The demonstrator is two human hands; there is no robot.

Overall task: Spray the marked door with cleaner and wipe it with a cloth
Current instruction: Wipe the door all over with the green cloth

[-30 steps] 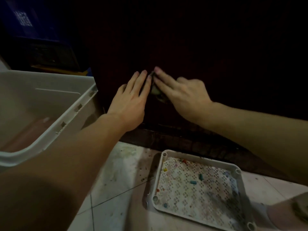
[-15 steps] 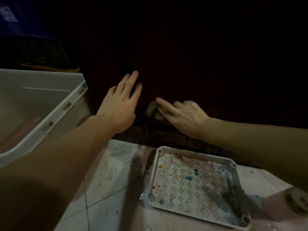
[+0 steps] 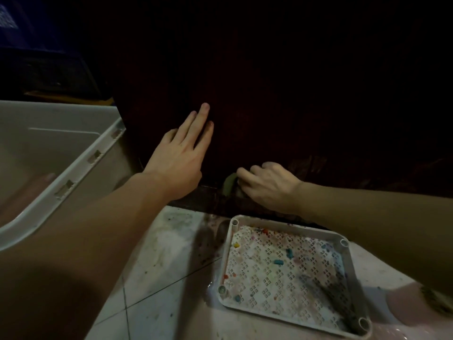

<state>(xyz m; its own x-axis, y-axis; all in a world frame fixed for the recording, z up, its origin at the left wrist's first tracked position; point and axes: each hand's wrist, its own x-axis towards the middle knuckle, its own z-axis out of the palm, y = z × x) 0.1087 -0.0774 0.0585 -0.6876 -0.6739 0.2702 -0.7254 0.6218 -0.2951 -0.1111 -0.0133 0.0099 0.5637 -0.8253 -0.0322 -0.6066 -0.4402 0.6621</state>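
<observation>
The dark brown door (image 3: 282, 99) fills the upper part of the head view, dimly lit. My left hand (image 3: 182, 153) lies flat against its lower left part, fingers straight and pointing up. My right hand (image 3: 267, 185) is low on the door near its bottom edge, fingers curled round a small greenish cloth (image 3: 229, 186) that shows only at the hand's left side. No spray bottle is in view.
A white perforated plastic tray (image 3: 348, 268) with coloured specks lies on the stained tiled floor (image 3: 159, 271) just below my right hand. A large white plastic bin (image 3: 73, 182) stands at the left. A pinkish object (image 3: 416, 307) sits at the bottom right corner.
My right hand has slid the cloth down the door from beside my left hand to the bottom edge, and its fingers have curled. My left hand stays flat on the door.
</observation>
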